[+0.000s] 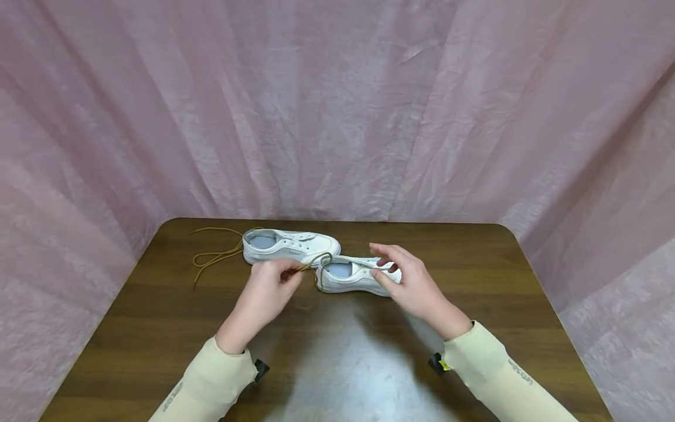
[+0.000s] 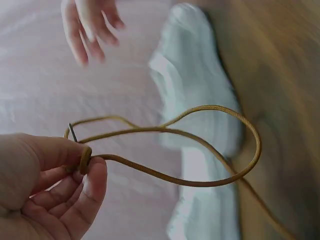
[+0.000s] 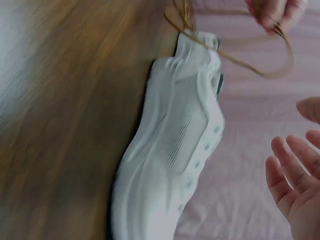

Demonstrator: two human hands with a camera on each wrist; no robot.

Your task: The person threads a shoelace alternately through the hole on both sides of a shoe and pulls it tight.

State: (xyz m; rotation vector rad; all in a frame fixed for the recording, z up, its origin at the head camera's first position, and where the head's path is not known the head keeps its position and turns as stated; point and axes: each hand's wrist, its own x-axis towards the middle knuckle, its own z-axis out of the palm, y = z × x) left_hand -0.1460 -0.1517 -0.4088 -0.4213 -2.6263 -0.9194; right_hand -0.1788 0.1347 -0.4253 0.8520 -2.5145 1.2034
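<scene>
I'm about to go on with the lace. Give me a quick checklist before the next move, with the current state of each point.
1. Held lace secured: ok, pinched in the left hand.
2. Right hand free: ok, holding nothing, over the near shoe.
3. Near shoe upright: ok, sole down on the table.
4. Near shoe's eyelets unobstructed: ok, those visible from the right wrist have no lace through them.
5. Held lace running straight: not ok, it loops and crosses itself.
6. Lace ends even: cannot tell, the views don't show both ends clearly.
</scene>
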